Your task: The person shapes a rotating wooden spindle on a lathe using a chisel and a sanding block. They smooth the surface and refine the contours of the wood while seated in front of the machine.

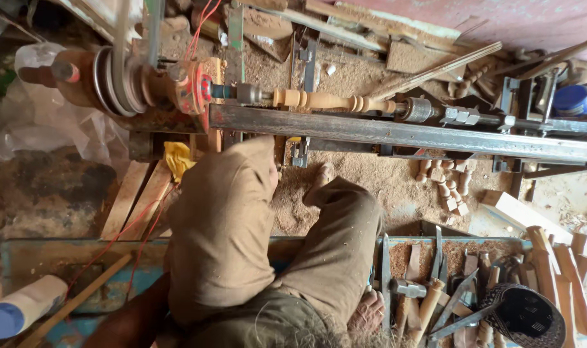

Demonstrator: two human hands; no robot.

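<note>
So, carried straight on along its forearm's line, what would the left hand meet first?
Probably the person's own trouser leg: the left forearm runs up against it, hand hidden.

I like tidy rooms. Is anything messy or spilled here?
Yes. Sawdust lies thick on the floor under the lathe's steel bar, with small turned wooden pieces scattered in it. The tools in the tray are jumbled across each other too.
</note>
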